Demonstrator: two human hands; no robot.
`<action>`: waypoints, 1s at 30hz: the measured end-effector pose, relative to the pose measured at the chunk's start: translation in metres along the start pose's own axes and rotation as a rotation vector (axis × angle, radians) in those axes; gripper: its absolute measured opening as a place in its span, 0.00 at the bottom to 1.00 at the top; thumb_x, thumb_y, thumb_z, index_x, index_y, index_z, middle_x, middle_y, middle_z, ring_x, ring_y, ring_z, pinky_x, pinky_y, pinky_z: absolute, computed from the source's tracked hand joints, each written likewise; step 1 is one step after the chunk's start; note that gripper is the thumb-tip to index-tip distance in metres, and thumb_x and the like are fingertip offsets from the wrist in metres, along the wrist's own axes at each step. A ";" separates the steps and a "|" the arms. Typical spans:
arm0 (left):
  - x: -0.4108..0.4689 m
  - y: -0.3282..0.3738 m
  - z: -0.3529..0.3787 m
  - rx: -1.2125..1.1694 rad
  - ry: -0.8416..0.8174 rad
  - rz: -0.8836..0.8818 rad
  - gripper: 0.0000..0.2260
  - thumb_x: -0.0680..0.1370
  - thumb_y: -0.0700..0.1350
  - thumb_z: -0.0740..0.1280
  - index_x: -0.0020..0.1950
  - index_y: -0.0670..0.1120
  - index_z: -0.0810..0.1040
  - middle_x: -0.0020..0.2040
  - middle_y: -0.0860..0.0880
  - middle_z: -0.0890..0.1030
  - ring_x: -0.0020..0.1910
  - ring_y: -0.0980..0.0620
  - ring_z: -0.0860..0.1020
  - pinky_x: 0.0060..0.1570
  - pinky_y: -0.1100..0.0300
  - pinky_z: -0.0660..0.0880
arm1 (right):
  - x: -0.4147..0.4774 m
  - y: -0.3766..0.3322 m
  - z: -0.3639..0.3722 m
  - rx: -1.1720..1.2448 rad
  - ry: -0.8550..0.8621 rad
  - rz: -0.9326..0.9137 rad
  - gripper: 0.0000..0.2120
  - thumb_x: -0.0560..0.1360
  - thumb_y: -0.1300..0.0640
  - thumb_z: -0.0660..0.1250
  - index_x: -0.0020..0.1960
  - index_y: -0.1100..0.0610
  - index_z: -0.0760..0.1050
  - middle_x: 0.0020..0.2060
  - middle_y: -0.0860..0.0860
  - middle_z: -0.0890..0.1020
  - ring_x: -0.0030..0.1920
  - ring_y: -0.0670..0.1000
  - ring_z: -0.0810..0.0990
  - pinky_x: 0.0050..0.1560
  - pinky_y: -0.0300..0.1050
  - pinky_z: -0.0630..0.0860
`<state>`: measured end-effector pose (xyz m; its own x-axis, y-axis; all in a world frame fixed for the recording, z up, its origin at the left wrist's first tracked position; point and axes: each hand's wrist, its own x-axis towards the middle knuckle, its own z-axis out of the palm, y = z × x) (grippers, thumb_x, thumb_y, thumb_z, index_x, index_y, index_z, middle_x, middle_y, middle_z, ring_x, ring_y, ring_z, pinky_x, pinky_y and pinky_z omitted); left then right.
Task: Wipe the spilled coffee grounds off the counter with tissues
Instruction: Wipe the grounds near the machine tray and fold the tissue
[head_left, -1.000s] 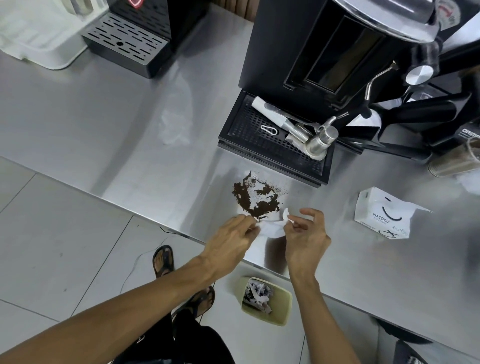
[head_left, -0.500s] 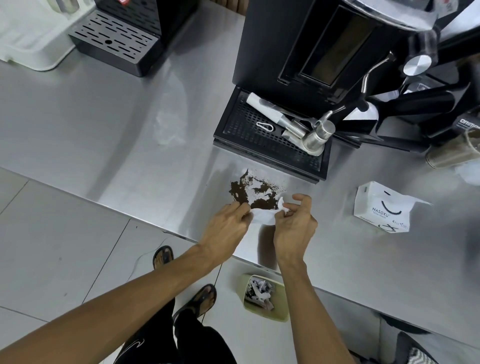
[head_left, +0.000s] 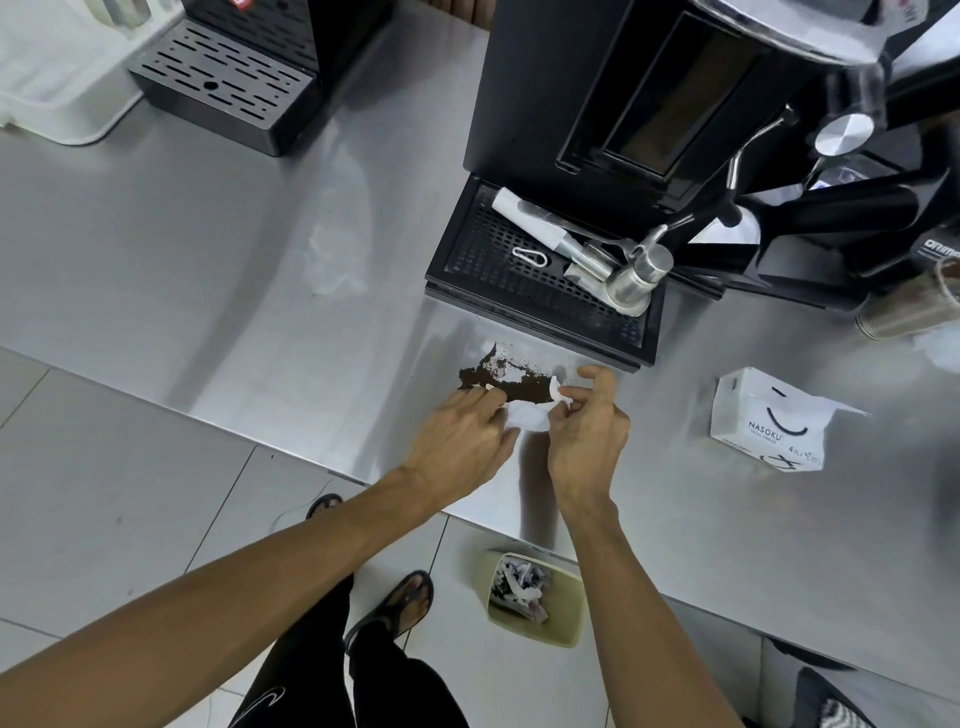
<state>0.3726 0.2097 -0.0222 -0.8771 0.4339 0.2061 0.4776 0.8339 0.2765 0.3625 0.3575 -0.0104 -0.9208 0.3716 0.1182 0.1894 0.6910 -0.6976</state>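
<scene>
Left hand (head_left: 462, 441) and right hand (head_left: 587, 431) have pushed tissue (head_left: 527, 418) into coffee grounds (head_left: 519, 389).

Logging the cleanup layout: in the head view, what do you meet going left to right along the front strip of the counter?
left hand → tissue → right hand → tissue pack
</scene>
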 end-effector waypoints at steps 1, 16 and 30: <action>0.002 -0.001 0.001 0.010 0.017 0.006 0.14 0.79 0.49 0.62 0.44 0.42 0.83 0.45 0.47 0.80 0.40 0.47 0.77 0.42 0.54 0.76 | 0.001 0.000 0.001 -0.003 -0.007 0.002 0.25 0.71 0.73 0.67 0.58 0.49 0.67 0.45 0.53 0.84 0.44 0.55 0.82 0.45 0.57 0.81; 0.021 -0.016 0.004 -0.092 -0.024 0.135 0.08 0.64 0.35 0.78 0.36 0.45 0.83 0.49 0.50 0.80 0.33 0.48 0.79 0.32 0.58 0.79 | 0.017 0.000 0.001 -0.025 -0.094 -0.117 0.21 0.72 0.73 0.67 0.59 0.54 0.71 0.47 0.53 0.85 0.46 0.52 0.83 0.47 0.52 0.82; 0.035 -0.022 -0.002 -0.230 -0.006 0.229 0.08 0.72 0.37 0.75 0.49 0.45 0.83 0.49 0.50 0.83 0.42 0.50 0.82 0.47 0.57 0.78 | 0.033 0.007 0.001 -0.009 -0.312 -0.232 0.18 0.74 0.70 0.67 0.56 0.51 0.74 0.51 0.48 0.84 0.53 0.43 0.82 0.53 0.47 0.80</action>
<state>0.3319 0.2055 -0.0191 -0.7457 0.6036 0.2822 0.6608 0.6158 0.4291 0.3331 0.3734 -0.0119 -0.9987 -0.0010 0.0501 -0.0344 0.7406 -0.6711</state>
